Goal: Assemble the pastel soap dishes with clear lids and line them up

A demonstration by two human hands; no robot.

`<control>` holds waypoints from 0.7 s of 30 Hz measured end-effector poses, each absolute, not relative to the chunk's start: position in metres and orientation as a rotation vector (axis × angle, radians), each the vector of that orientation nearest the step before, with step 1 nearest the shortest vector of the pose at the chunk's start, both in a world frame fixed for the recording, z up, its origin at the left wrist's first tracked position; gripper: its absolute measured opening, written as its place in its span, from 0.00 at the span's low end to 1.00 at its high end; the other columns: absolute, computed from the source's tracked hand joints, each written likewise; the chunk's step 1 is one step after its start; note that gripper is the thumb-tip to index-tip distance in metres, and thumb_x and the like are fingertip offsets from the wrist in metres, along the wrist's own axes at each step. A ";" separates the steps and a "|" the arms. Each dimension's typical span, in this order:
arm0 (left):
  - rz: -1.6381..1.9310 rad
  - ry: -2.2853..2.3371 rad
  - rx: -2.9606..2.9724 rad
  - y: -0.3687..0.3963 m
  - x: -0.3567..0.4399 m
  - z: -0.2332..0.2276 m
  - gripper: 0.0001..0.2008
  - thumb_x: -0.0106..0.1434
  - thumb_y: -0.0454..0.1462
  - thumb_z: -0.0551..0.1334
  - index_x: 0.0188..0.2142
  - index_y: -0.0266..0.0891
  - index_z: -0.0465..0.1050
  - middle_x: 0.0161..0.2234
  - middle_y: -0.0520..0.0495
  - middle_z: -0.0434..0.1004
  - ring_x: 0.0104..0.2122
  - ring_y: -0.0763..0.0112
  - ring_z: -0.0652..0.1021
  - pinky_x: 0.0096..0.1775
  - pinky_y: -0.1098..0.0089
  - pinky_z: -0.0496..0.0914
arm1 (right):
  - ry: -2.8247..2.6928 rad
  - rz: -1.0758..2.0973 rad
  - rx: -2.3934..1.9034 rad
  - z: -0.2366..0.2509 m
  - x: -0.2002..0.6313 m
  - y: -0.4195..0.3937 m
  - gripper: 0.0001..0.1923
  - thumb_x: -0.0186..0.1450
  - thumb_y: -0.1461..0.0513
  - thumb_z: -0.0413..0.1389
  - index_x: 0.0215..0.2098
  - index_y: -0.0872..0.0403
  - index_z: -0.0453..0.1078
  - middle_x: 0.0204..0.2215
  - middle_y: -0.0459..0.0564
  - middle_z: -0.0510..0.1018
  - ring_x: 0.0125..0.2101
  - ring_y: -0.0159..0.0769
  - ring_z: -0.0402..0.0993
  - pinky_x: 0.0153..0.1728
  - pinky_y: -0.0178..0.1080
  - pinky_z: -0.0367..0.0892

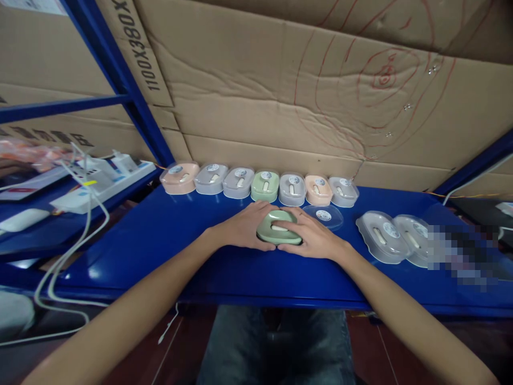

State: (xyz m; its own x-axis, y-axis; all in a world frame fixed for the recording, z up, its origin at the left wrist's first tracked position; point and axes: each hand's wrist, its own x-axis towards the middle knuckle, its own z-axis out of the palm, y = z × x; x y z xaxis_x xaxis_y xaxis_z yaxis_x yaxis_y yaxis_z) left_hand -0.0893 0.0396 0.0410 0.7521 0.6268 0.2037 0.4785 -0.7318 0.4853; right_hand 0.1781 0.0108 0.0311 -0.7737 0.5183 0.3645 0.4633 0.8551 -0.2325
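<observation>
Between my two hands is a small green plastic box (269,230) with rounded corners, uncovered, with a short white piece (279,228) on its top. My left hand (247,227) wraps round the box's left side, fingers behind and thumb in front. My right hand (312,233) grips the right side, one finger lying over the top near the white piece. Just behind my right hand, a loose clear lid (331,216) with a round sticker lies on the blue table (152,230). The underside of the box is hidden.
Along the back stands a row of similar lidded boxes: peach (179,182), grey (209,182) and green (265,188). Two overlapping grey lidded boxes (382,240) lie at right. A cardboard wall (248,96) closes the back. White cables (86,240) and a power strip (104,187) are at left.
</observation>
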 end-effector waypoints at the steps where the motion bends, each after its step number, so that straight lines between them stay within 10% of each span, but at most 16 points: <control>1: 0.495 0.840 2.542 0.039 -0.091 0.043 0.41 0.55 0.56 0.78 0.63 0.47 0.71 0.59 0.40 0.76 0.62 0.40 0.72 0.65 0.41 0.67 | -2.609 0.180 -0.728 0.031 0.179 0.011 0.27 0.73 0.50 0.65 0.67 0.51 0.74 0.69 0.64 0.70 0.68 0.58 0.68 0.66 0.63 0.72; 21: 0.522 0.822 2.539 0.040 -0.092 0.043 0.37 0.53 0.53 0.79 0.59 0.50 0.73 0.57 0.43 0.78 0.61 0.40 0.74 0.64 0.41 0.68 | -2.603 0.178 -0.720 0.029 0.178 0.012 0.28 0.73 0.49 0.65 0.67 0.50 0.74 0.66 0.63 0.71 0.66 0.56 0.69 0.64 0.61 0.73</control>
State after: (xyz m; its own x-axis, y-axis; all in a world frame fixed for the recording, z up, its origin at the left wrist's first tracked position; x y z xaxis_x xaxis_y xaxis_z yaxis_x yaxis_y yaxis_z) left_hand -0.0916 0.0398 0.0425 0.7550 0.6181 0.2188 0.4609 -0.7377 0.4933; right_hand 0.1781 0.0121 0.0294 -0.7721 0.5153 0.3718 0.4600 0.8569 -0.2325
